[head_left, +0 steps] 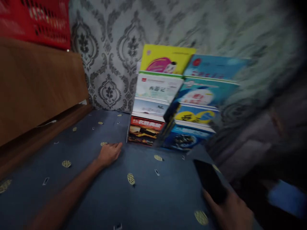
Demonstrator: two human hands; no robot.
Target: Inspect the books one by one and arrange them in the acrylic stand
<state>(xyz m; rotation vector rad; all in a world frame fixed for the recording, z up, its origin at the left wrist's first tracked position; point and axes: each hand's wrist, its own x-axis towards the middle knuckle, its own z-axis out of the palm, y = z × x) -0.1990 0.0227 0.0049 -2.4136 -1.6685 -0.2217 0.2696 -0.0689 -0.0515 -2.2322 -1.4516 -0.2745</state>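
Observation:
My right hand [231,209], at the lower right, grips the near end of a black smartphone [211,180], a dark flat slab held above the cloth. Left of centre, my left hand [110,155] rests on the blue-grey tablecloth [96,188]. Its fingers are curled together, with nothing visible in them. Just beyond it stands a tiered rack holding two columns of books. The left column has a yellow book [168,59] on top and a dark red-edged book [145,131] at the bottom. Mostly blue books [199,94] fill the right column.
Damask-patterned wallpaper [107,64] rises behind the rack. A wooden cabinet or board [38,92] borders the left side, with a red plastic basket [48,25] on top. Past the table's right edge are blurred grey fabric [251,143] and a light blue object [287,198].

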